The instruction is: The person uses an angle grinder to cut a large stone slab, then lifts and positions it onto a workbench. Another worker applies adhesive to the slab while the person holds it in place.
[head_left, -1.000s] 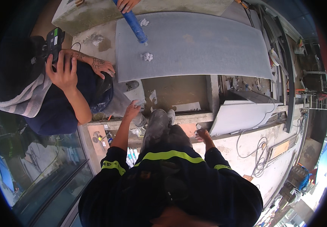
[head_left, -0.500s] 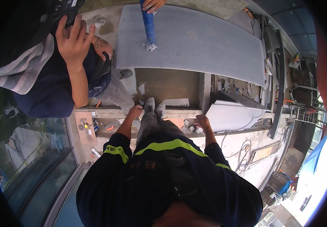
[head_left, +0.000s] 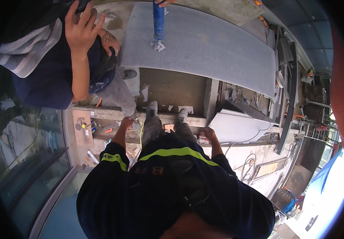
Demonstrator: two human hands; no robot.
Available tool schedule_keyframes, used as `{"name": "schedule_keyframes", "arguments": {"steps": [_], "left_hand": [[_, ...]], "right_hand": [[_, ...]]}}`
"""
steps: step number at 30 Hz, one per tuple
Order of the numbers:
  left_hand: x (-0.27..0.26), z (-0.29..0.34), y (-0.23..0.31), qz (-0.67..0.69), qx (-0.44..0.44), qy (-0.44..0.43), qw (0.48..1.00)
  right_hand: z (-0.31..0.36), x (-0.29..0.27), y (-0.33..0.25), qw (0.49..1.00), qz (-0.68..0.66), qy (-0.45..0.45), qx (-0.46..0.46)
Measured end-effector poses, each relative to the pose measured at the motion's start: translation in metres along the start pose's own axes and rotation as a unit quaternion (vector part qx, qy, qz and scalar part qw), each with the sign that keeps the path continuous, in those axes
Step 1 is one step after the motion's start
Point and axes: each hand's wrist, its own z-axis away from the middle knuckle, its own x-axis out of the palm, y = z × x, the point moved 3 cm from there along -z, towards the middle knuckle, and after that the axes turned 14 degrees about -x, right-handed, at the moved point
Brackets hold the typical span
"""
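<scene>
Both my arms hang at my sides above the ledge. My left hand [head_left: 127, 122] is near another person's grey trouser leg, its fingers too unclear to read. My right hand [head_left: 208, 134] hangs near the light grey sheet leaning on the right, with fingers slightly apart and nothing seen in them. Ahead lies a large grey slab [head_left: 216, 47]. A blue tube [head_left: 159, 24] stands upright over it, steadied by a person's hand [head_left: 165, 3] at the top edge. White lumpy material [head_left: 158, 46] sits at the tube's lower end.
At left, a person [head_left: 82, 44] in dark clothes raises one hand. A hammer [head_left: 85, 128] lies on a board. Between my feet and the slab is a recessed bed [head_left: 176, 89]. Light sheets [head_left: 239, 125], a long dark beam [head_left: 289, 103] and coiled cable [head_left: 248, 165] are right.
My feet have moved apart, and both hands sit slightly lower in the picture. The blue tube is more upright and higher, showing more of the white material below it.
</scene>
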Motion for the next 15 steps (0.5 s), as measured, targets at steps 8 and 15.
{"name": "schedule_keyframes", "arguments": {"steps": [8, 15], "left_hand": [[0.090, 0.048, 0.073, 0.223, 0.088, -0.025, 0.971], [0.219, 0.078, 0.027, 0.040, 0.092, 0.002, 0.995]], "right_hand": [[-0.047, -0.094, 0.005, 0.999, 0.024, -0.028, -0.028], [-0.073, -0.191, 0.055, 0.999, 0.027, -0.017, -0.004]]}}
